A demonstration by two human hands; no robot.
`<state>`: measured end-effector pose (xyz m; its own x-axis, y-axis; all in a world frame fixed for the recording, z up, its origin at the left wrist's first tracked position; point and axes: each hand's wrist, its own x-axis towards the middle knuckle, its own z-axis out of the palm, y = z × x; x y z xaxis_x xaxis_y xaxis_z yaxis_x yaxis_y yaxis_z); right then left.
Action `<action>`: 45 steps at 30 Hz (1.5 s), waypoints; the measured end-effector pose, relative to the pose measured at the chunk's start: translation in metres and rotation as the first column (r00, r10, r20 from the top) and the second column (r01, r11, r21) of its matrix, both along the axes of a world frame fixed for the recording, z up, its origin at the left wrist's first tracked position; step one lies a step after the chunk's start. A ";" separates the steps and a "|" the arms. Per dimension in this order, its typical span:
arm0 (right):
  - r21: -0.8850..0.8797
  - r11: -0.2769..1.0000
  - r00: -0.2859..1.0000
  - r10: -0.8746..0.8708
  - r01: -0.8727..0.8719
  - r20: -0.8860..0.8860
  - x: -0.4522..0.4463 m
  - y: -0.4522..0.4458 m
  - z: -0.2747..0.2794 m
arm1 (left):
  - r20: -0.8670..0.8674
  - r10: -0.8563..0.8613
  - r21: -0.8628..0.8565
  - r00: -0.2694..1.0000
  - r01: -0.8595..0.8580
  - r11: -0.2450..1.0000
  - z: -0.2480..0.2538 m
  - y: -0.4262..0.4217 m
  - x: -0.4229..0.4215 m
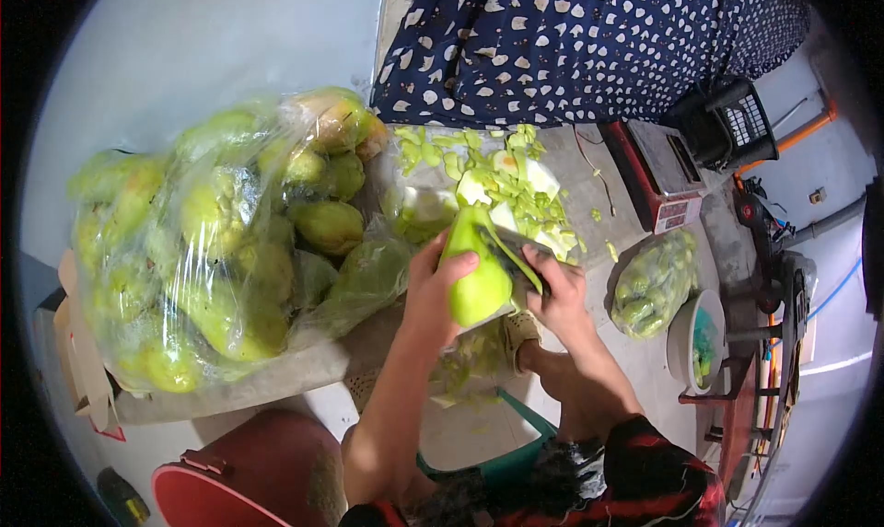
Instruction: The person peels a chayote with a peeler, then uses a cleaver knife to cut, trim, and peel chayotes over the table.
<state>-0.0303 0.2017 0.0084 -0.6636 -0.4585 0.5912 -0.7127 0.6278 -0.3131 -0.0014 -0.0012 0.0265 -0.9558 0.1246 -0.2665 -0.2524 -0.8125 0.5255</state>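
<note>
My left hand point(436, 286) is wrapped around a pear-shaped green papaya point(481, 283), its thumb lying on the upper face. Much of the fruit's skin looks pale and freshly peeled. On its right side my right hand point(555, 286) grips a dark peeling tool point(527, 277), mostly hidden by the fingers, so I cannot tell if it is a knife or a peeler. A curled strip of green peel point(516, 258) stands between the tool and the fruit. Just beyond the hands, green peelings point(516, 194) lie heaped on the ledge.
Large clear plastic bags of papayas point(198, 242) fill the left side. A red scale point(656, 173) and black basket point(737, 122) stand back right. Lower right are another filled bag point(656, 283) and a white basin point(682, 343). A red bin point(253, 472) stands front left; patterned cloth point(571, 48) hangs behind.
</note>
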 end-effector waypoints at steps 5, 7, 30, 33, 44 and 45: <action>-0.008 0.986 0.977 -0.162 0.164 0.140 -0.002 -0.003 0.001 | -0.031 -0.038 0.013 0.999 0.038 0.999 -0.005 0.005 0.001; 0.068 0.949 0.911 -0.316 0.309 0.265 -0.010 0.006 -0.003 | -0.058 -0.039 0.070 0.998 0.043 0.997 -0.003 0.003 -0.001; 0.094 0.972 0.930 0.234 -0.216 -0.283 0.019 -0.034 0.025 | -0.051 0.189 0.253 0.981 -0.170 0.952 -0.040 0.013 -0.014; 0.111 0.969 0.929 0.242 -0.219 -0.279 0.019 -0.035 0.027 | -0.046 0.212 0.184 0.976 -0.200 0.962 -0.039 0.010 -0.014; 0.036 0.987 0.984 0.159 -0.157 -0.074 0.010 -0.027 0.031 | -0.078 0.288 0.100 0.954 -0.280 0.955 -0.015 -0.011 -0.010; 0.025 0.983 0.981 0.181 -0.179 -0.077 0.010 -0.027 0.032 | -0.120 0.250 0.088 0.961 -0.240 0.967 -0.014 -0.012 -0.009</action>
<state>-0.0206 0.1744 0.0409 -0.5212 -0.5772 0.6286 -0.8364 0.4921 -0.2415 -0.0101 -0.0130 0.0121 -0.9850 -0.1035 -0.1382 0.0251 -0.8778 0.4783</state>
